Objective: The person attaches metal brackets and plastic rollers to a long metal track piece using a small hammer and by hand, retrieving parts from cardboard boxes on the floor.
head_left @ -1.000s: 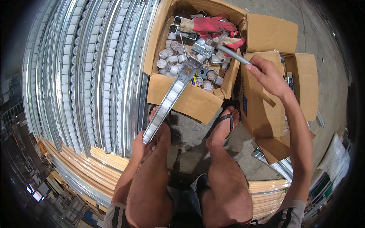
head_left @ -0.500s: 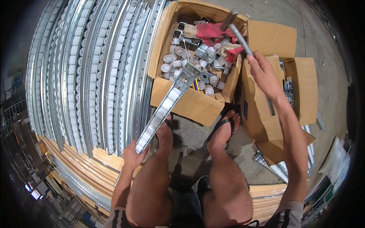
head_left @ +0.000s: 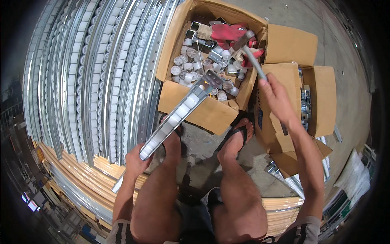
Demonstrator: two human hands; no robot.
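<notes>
My left hand (head_left: 138, 159) grips the near end of a short metal roller track (head_left: 174, 118) with white plastic rollers set in its channel. The track slants up to the right, and its far end, fitted with a metal bracket (head_left: 212, 78), lies over the front of an open cardboard box (head_left: 195, 104). My right hand (head_left: 278, 97) is wrapped round the handle of a hammer (head_left: 254, 61). The hammer's head is above the right part of the box, apart from the track. Loose white rollers (head_left: 189, 65), metal brackets and red-and-cream work gloves (head_left: 227, 32) fill the box.
Long roller tracks (head_left: 97, 81) lie side by side at the left on tan tubes (head_left: 77, 175). A second cardboard box (head_left: 325, 101) with metal parts stands at the right, with metal strips (head_left: 288, 185) near it. My sandalled feet (head_left: 240, 134) are on the concrete floor.
The hammer has come down and slightly left toward the track's bracket end. The track has turned a little, its far end shifting right and its near end left.
</notes>
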